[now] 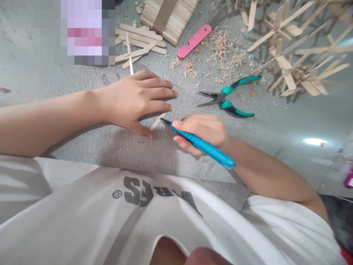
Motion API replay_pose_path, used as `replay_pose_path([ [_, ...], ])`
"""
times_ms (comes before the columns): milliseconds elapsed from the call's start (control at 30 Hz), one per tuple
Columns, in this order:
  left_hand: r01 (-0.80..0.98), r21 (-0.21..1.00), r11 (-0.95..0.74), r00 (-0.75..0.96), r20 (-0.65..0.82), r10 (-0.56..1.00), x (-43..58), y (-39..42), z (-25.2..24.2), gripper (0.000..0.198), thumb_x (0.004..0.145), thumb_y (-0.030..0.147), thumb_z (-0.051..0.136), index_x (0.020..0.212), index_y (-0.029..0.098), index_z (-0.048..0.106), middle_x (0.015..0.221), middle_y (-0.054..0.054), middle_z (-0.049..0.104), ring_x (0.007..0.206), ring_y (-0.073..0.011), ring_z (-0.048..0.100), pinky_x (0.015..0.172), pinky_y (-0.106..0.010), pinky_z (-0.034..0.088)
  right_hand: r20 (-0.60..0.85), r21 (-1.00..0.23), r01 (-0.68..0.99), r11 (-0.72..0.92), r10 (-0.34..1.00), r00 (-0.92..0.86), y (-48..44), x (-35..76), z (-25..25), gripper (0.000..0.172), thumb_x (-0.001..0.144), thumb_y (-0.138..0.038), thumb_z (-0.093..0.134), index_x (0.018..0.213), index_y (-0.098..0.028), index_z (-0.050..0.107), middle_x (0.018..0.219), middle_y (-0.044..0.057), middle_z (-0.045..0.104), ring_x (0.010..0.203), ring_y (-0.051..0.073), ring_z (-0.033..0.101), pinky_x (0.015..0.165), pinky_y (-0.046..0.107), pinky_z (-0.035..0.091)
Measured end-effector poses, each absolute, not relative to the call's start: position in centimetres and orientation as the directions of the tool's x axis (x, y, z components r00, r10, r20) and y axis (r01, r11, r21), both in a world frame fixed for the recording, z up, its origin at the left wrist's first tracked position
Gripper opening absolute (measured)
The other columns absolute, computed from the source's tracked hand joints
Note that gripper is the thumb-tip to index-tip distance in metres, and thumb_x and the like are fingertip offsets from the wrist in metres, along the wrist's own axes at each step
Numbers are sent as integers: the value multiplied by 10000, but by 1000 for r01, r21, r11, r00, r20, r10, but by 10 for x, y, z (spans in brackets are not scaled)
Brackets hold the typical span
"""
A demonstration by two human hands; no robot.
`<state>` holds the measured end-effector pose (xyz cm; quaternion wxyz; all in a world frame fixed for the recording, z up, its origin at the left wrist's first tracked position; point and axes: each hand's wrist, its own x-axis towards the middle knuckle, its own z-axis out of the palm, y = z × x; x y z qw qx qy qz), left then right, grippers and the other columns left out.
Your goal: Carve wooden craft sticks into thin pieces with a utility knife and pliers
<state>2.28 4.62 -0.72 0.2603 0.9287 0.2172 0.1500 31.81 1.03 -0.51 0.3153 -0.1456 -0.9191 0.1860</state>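
Note:
My left hand (pixel 138 94) lies flat on the grey table with its fingers stretched out and apart. Between its thumb and index finger, a narrow wooden craft stick (pixel 156 123) shows, partly covered by the hand. My right hand (pixel 204 132) is closed around a blue utility knife (pixel 205 143), whose blade tip is at the stick's exposed end; whether it touches cannot be made out. Beyond my left hand, another thin stick (pixel 129 48) runs down to the knuckles. Long-nose pliers (pixel 222 97) with teal handles lie spread apart beyond my right hand.
A pink-handled knife (pixel 194 41) lies among wood shavings (pixel 226 51). Loose craft sticks (pixel 140 36) sit beside a banded bundle of sticks (pixel 179 22). Structures of joined sticks (pixel 292 62) occupy the far right. A blurred-out patch (pixel 82 29) covers the upper left.

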Motion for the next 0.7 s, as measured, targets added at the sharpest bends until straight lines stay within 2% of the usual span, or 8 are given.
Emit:
replay_pose_path([
  [233, 338, 519, -785, 873, 138, 467, 22, 46, -7, 646, 916, 783, 694, 1413, 371, 712, 1655, -95, 641, 1578, -429, 549, 1328, -643, 368, 522, -431, 168, 887, 397, -755, 9, 320, -7, 259, 1087, -252, 622, 1341, -207, 597, 793, -22, 730, 654, 148, 700, 642, 279, 590],
  [400, 342, 529, -777, 869, 136, 475, 22, 46, -8, 622, 912, 767, 701, 1399, 381, 724, 1650, -83, 646, 1582, -424, 546, 1322, -644, 374, 519, -479, 167, 862, 431, -738, 6, 323, -7, 259, 1072, -260, 607, 1330, -240, 612, 732, -48, 693, 591, 152, 668, 585, 290, 545],
  [600, 319, 557, -767, 855, 179, 486, 22, 46, -10, 642, 911, 791, 697, 1377, 353, 756, 1618, -106, 674, 1566, -436, 572, 1319, -643, 390, 537, -482, 161, 861, 435, -723, 6, 322, -11, 318, 1098, -307, 632, 1403, -220, 607, 815, -17, 722, 672, 157, 702, 662, 289, 588],
  [700, 317, 562, -764, 857, 176, 485, 22, 46, -10, 635, 915, 789, 696, 1379, 359, 758, 1619, -105, 673, 1570, -434, 568, 1323, -644, 383, 524, -473, 169, 865, 430, -735, 8, 319, -11, 307, 1119, -326, 621, 1405, -218, 594, 786, -31, 693, 655, 147, 677, 665, 277, 587],
])
